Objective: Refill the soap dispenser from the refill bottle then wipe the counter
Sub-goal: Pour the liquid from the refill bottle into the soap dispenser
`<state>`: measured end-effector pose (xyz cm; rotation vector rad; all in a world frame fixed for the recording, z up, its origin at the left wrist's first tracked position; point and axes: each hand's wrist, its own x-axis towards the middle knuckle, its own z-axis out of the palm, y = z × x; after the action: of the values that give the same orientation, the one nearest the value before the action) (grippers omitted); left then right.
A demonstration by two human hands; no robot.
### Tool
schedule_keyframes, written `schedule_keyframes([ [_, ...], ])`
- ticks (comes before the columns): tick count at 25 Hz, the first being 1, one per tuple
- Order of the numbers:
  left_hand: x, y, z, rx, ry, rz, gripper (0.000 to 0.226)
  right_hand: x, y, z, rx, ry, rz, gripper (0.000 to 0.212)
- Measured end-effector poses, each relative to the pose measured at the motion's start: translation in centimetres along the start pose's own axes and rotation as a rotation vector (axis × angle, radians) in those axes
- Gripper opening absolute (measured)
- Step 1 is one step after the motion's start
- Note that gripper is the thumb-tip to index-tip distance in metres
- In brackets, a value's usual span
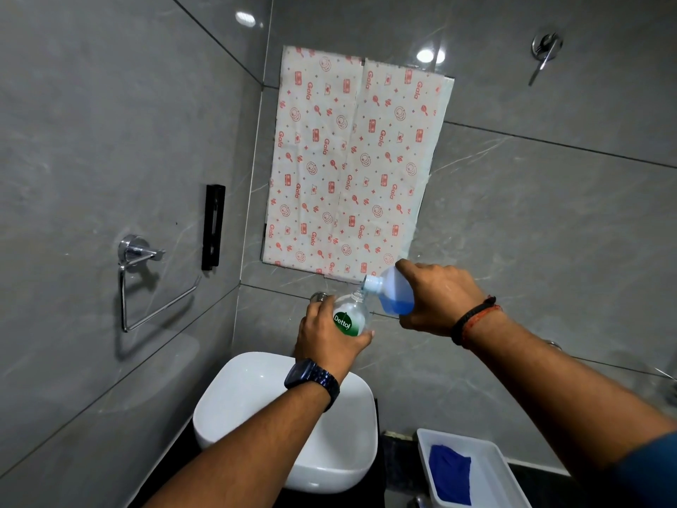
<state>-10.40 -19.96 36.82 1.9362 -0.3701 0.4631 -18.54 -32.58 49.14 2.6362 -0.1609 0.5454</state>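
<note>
My left hand [324, 337] grips a clear soap dispenser bottle [351, 317] with a green Dettol label, held up above the white basin [234, 397], its pump off and neck open. My right hand [436, 298] holds the refill bottle [394, 295], translucent with blue liquid, tipped over to the left so its white spout touches the dispenser's neck. A blue cloth [448, 474] lies in a white tray [491, 456] on the dark counter [394, 452] at the lower right.
Grey tiled walls close in on the left and behind. A chrome towel ring [146, 284] and a black bracket [213, 226] hang on the left wall. A patterned paper sheet [351, 163] covers the back wall. A chrome tap top [318, 296] shows behind my left hand.
</note>
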Motion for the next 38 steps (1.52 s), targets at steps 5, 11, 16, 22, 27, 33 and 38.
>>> schedule_keyframes([
  [5,0.08,-0.04,-0.05,0.002,-0.005,-0.005,0.083,0.03,-0.19,-0.26,0.004,-0.013,0.004,0.067],
  [11,0.21,-0.15,-0.22,-0.002,0.02,0.006,0.081,0.25,-0.36,-0.57,-0.002,-0.011,0.001,0.066],
  [16,0.27,-0.06,-0.27,0.003,0.026,0.001,0.082,0.36,-0.25,-0.54,-0.005,-0.002,-0.005,0.065],
  [22,0.13,0.07,-0.24,0.003,0.026,0.001,0.082,0.32,-0.13,-0.49,-0.018,0.001,-0.008,0.067],
  [27,0.09,0.31,-0.26,0.009,0.013,-0.006,0.083,0.25,0.13,-0.64,-0.012,-0.008,-0.002,0.069],
  [33,0.0,0.44,-0.23,0.016,0.016,-0.002,0.084,0.2,0.22,-0.58,-0.013,-0.013,-0.006,0.07],
  [38,0.08,0.68,-0.07,0.028,0.014,-0.007,0.085,0.22,0.45,-0.62,-0.014,-0.012,-0.008,0.072],
])
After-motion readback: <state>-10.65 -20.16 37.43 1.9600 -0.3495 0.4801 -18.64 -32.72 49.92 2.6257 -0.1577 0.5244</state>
